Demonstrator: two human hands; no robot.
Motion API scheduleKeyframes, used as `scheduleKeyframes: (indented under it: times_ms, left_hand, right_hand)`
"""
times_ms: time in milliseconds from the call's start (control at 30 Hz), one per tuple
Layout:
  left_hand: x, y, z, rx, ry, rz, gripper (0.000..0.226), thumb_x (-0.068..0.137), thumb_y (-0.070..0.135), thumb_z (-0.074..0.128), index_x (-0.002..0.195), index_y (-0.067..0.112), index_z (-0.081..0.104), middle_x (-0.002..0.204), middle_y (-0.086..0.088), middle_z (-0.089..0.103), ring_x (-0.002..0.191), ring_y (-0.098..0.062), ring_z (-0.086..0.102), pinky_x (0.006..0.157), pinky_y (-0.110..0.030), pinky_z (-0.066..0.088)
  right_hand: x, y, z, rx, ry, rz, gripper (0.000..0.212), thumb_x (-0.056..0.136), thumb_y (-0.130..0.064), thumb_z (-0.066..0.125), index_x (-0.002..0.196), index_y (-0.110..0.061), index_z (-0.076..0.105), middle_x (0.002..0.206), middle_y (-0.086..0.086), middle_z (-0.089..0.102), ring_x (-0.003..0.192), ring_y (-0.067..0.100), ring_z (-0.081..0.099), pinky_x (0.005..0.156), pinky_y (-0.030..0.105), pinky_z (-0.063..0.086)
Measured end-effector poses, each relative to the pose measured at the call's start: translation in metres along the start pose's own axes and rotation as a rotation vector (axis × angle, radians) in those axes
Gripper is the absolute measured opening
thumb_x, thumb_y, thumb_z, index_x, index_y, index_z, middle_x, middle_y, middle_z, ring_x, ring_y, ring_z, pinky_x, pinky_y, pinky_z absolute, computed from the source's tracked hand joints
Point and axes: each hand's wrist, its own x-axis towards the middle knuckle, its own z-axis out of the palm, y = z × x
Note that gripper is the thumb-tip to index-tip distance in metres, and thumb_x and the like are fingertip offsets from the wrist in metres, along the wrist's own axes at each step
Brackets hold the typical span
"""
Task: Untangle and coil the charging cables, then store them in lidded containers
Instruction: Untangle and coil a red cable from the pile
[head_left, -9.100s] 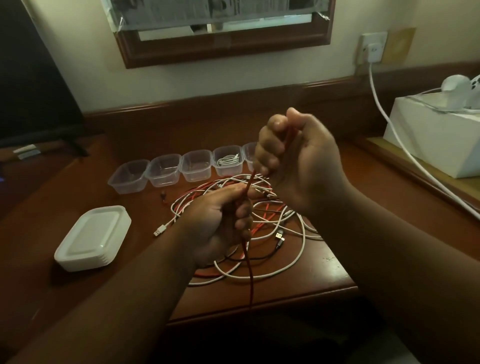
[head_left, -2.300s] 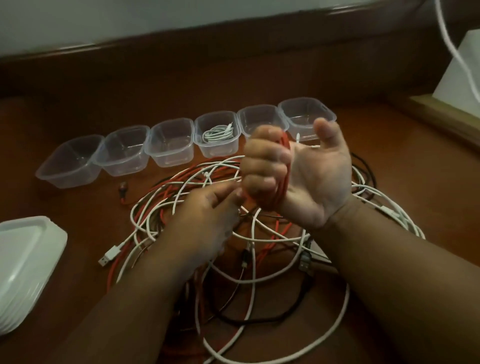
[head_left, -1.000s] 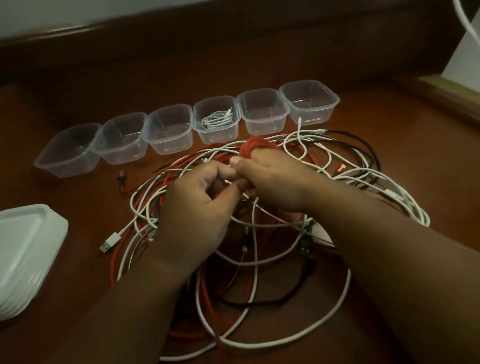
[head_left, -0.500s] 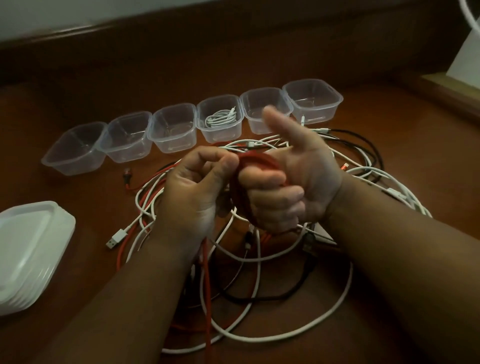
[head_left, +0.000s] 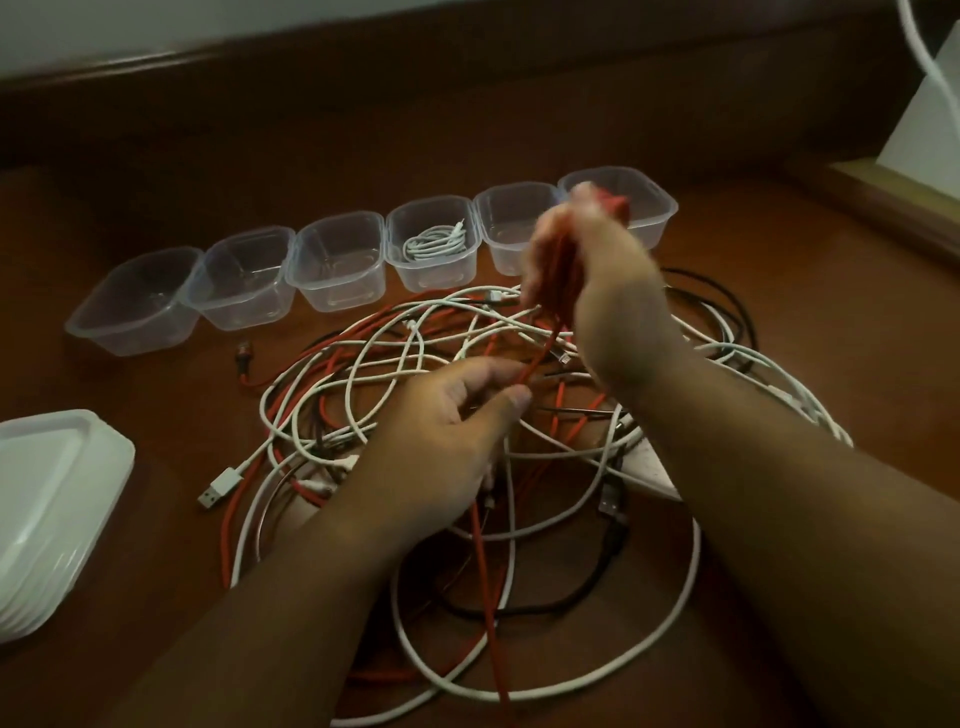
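Observation:
My right hand (head_left: 592, 265) is raised over the tangle, its fingers wrapped in loops of a red cable (head_left: 558, 270). The cable's free length runs down to my left hand (head_left: 447, 431), which pinches it between thumb and forefinger, then trails off toward the near table edge. Under both hands lies a tangle of white, red and black cables (head_left: 395, 374). A row of several clear containers (head_left: 337, 260) stands behind it. One of them (head_left: 434, 244) holds a coiled white cable. My right hand hides part of the two rightmost containers.
A stack of white lids (head_left: 47, 509) sits at the left edge of the brown wooden table (head_left: 779, 270). A white box (head_left: 924, 130) with a white cord stands on a raised ledge at the far right. A wooden back rail runs behind the containers.
My right hand has lifted and swung away toward the containers with the red coil. My left hand has dropped lower and now feeds the stretched red strand.

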Motion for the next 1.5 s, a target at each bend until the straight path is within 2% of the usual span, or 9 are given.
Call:
scheduleKeyframes:
  times_ms: [133,267,433,600,767,900,1033,1300,1500]
  left_hand:
    - [0.0,0.007,-0.015,0.038,0.117,0.126,0.007,0.091,0.019,0.067,0.087,0.022,0.072,0.054,0.009,0.06,0.048,-0.003,0.053,0.051,-0.018,0.043]
    - [0.002,0.009,-0.024,-0.041,0.191,0.245,0.022,0.069,0.023,0.085,0.075,0.015,0.066,0.057,0.005,0.061,0.048,-0.009,0.052,0.049,-0.02,0.044]
    - [0.01,0.004,-0.026,-0.356,0.229,0.134,0.021,0.057,0.032,0.089,0.068,0.022,0.073,0.062,0.0,0.061,0.05,-0.012,0.049,0.047,-0.021,0.043]
    - [0.012,-0.001,-0.007,-0.383,0.059,-0.039,0.009,0.066,0.022,0.071,0.073,0.02,0.077,0.059,-0.002,0.06,0.044,-0.01,0.048,0.046,-0.023,0.043]
    - [0.015,-0.002,-0.008,-0.299,0.059,-0.147,0.011,0.088,0.003,0.064,0.094,0.008,0.073,0.058,-0.002,0.057,0.041,-0.008,0.04,0.041,-0.019,0.039]
    - [0.014,-0.002,-0.016,-0.253,0.054,-0.199,0.016,0.095,0.001,0.056,0.101,0.006,0.07,0.054,0.0,0.05,0.04,-0.008,0.036,0.038,-0.018,0.034]
    - [0.017,-0.011,-0.027,0.081,0.093,-0.115,0.021,0.098,0.014,0.058,0.096,0.028,0.074,0.053,0.006,0.054,0.044,-0.009,0.046,0.048,-0.026,0.037]
    - [0.012,-0.005,-0.024,0.387,0.017,-0.021,0.01,0.095,0.031,0.063,0.092,0.036,0.071,0.071,0.027,0.066,0.065,0.007,0.061,0.063,-0.022,0.043]
    - [0.009,0.002,-0.028,0.409,-0.035,-0.007,0.014,0.095,0.037,0.06,0.089,0.031,0.071,0.077,0.018,0.069,0.072,0.003,0.063,0.065,-0.027,0.048]
  right_hand:
    - [-0.012,-0.004,0.008,-0.73,-0.462,0.067,0.072,0.095,-0.069,0.013,0.064,-0.022,0.059,0.057,-0.007,0.053,0.05,0.001,0.047,0.061,0.032,0.037]
    - [-0.007,-0.012,-0.004,-0.344,-0.793,0.629,0.083,0.086,-0.08,0.008,0.062,-0.012,0.05,0.047,-0.001,0.044,0.039,0.013,0.037,0.046,0.023,0.032]
    - [-0.012,-0.011,-0.001,0.467,-1.157,0.73,0.087,0.078,-0.087,0.017,0.061,-0.006,0.045,0.045,0.006,0.032,0.035,0.017,0.029,0.043,0.022,0.03]
    - [-0.011,-0.017,0.004,1.117,-0.714,0.386,0.08,0.083,-0.086,0.024,0.069,-0.011,0.048,0.052,0.001,0.037,0.047,0.014,0.035,0.051,0.027,0.035]
    - [-0.004,-0.015,0.002,0.599,-0.037,0.127,0.067,0.095,-0.07,0.02,0.07,-0.014,0.048,0.058,0.003,0.041,0.054,0.018,0.041,0.056,0.03,0.037]
    - [-0.003,-0.016,0.003,0.39,-0.116,0.13,0.066,0.099,-0.062,0.019,0.066,-0.011,0.046,0.052,0.004,0.04,0.048,0.019,0.039,0.051,0.028,0.038]
    - [-0.005,-0.023,-0.001,0.566,-0.249,0.207,0.066,0.1,-0.059,0.019,0.057,-0.015,0.041,0.043,-0.001,0.031,0.038,0.015,0.031,0.045,0.026,0.032]
    - [-0.001,-0.021,-0.007,0.671,0.031,0.081,0.059,0.099,-0.058,0.027,0.063,-0.015,0.046,0.05,-0.001,0.038,0.047,0.015,0.037,0.051,0.027,0.036]
    - [-0.004,-0.005,-0.003,-0.432,0.005,-0.186,0.065,0.094,-0.058,0.035,0.068,-0.001,0.051,0.056,0.018,0.046,0.051,0.034,0.043,0.049,0.04,0.038]
